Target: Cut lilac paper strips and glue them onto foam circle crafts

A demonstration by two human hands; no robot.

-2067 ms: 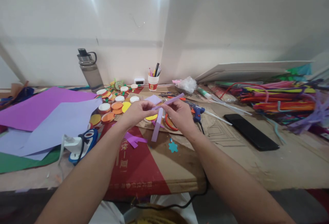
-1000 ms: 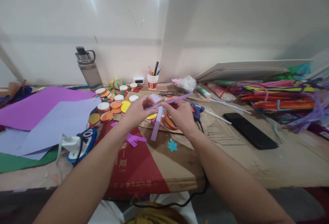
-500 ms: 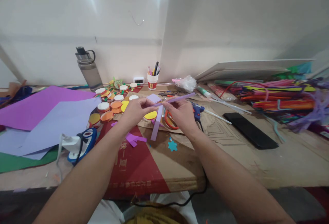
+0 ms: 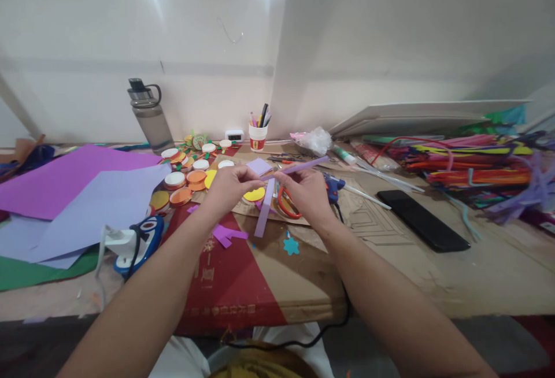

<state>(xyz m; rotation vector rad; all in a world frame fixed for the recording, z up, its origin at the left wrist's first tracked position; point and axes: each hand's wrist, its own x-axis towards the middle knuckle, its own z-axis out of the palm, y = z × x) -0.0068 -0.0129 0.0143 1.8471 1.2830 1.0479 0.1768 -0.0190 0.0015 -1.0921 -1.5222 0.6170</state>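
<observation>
My left hand (image 4: 234, 186) and my right hand (image 4: 303, 190) face each other above the cardboard, both closed in a pinch on light purple paper strips (image 4: 265, 210). One strip hangs down between the hands; another sticks out past my right fingers to the upper right. Where the strips meet is partly hidden by my thumbs. Beneath the hands lie a yellow disc (image 4: 255, 195) and orange-handled scissors (image 4: 288, 203). Closer to me are bright purple paper scraps (image 4: 228, 235) and a turquoise flower shape (image 4: 291, 245). Behind my right hand a blue glue gun (image 4: 333, 187) is partly covered.
Purple and lilac sheets (image 4: 104, 210) lie at left by a blue power strip (image 4: 141, 239). A water bottle (image 4: 151, 121), a pen cup (image 4: 258, 137) and several round lids (image 4: 180, 196) stand behind. A black phone (image 4: 422, 220) and colourful pipe cleaners (image 4: 468, 161) lie at right.
</observation>
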